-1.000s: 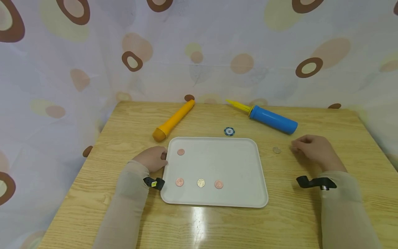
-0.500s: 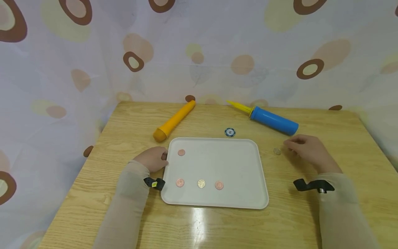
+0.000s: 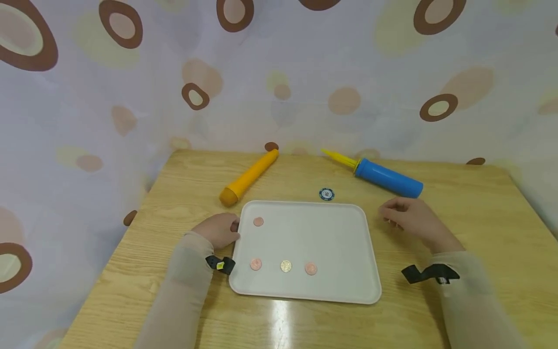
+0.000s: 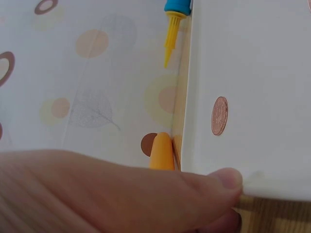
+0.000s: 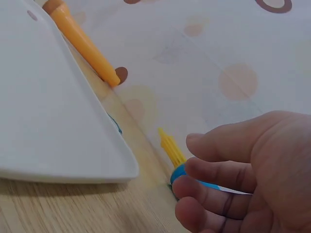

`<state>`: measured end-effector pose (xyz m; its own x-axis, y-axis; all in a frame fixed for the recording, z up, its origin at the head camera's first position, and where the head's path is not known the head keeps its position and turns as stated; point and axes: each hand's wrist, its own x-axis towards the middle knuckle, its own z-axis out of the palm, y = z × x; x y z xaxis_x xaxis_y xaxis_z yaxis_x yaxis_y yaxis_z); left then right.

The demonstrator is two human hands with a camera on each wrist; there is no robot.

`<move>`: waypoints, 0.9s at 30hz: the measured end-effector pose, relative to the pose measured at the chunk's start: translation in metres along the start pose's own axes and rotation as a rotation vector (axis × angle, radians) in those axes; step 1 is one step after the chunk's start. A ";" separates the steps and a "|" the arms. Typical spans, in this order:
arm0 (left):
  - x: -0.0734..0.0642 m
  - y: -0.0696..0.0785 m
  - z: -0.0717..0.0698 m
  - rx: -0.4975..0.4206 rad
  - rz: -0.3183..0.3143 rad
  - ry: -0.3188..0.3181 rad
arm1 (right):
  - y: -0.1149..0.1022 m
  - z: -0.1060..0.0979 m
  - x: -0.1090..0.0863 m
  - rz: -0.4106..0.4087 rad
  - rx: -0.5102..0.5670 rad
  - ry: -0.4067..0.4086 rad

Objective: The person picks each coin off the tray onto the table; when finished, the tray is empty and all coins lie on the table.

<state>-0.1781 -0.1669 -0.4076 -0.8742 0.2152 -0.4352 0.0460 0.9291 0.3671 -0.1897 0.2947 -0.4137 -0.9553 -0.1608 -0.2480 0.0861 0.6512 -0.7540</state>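
Observation:
My left hand point(image 3: 218, 229) is at the left side of a white rectangular tray point(image 3: 331, 237); in the left wrist view its thumb presses on the rim, with a finger below the edge. One copper coin point(image 3: 258, 221) lies in the tray's far left. Along the near side are a copper coin point(image 3: 255, 264), a gold-coloured coin point(image 3: 286, 266) and another copper coin point(image 3: 311, 268). My right hand point(image 3: 414, 220) is low over the table right of the tray, fingers loosely bent, thumb apart from the fingertips in the right wrist view. It covers the spot of a small silvery coin, now nearly hidden.
A blue-and-white poker chip point(image 3: 326, 194) lies just behind the tray. Farther back are an orange microphone-shaped thing point(image 3: 248, 179) at left and a blue hand pump point(image 3: 388, 178) with a yellow nozzle at right. A patterned cloth point(image 3: 305, 72) hangs behind the table.
My right hand has moved left from beside the silvery coin to over it. My left hand stays at the tray. The head view has tilted up a little.

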 end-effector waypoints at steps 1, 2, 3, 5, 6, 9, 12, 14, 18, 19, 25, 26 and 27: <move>0.000 0.000 0.000 0.001 0.001 0.001 | -0.002 0.003 0.000 -0.008 -0.001 -0.001; 0.000 0.000 0.000 0.004 0.001 0.002 | -0.005 0.006 0.000 -0.015 -0.004 -0.001; 0.000 0.000 0.000 0.004 -0.001 0.001 | -0.008 0.009 0.001 -0.022 -0.001 -0.005; 0.000 0.000 0.001 0.007 -0.004 0.001 | -0.016 0.016 0.002 -0.031 0.008 -0.018; 0.000 -0.001 0.001 0.011 -0.006 0.001 | -0.020 0.019 0.003 -0.026 0.012 -0.027; 0.000 -0.002 0.001 0.018 -0.011 0.000 | -0.032 0.031 0.007 -0.022 0.013 -0.068; 0.000 -0.002 0.001 0.022 -0.011 -0.003 | -0.042 0.042 0.011 -0.015 0.002 -0.100; 0.001 -0.001 0.000 0.024 -0.009 -0.004 | -0.047 0.049 0.014 -0.019 -0.001 -0.113; 0.001 0.001 -0.001 0.031 -0.010 -0.004 | -0.056 0.059 0.019 -0.033 -0.016 -0.131; 0.001 0.001 -0.001 0.033 -0.009 -0.005 | -0.058 0.061 0.020 -0.036 -0.023 -0.134; 0.001 0.003 0.000 0.026 -0.013 -0.009 | -0.065 0.073 0.027 -0.054 -0.081 -0.151; 0.001 0.003 0.000 0.023 -0.015 -0.009 | -0.066 0.075 0.028 -0.060 -0.089 -0.154; 0.001 0.003 0.000 0.021 -0.016 -0.008 | -0.067 0.077 0.029 -0.069 -0.093 -0.160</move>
<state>-0.1785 -0.1636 -0.4072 -0.8712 0.2027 -0.4471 0.0424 0.9384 0.3429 -0.2015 0.1892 -0.4169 -0.9003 -0.3182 -0.2971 -0.0113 0.6993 -0.7148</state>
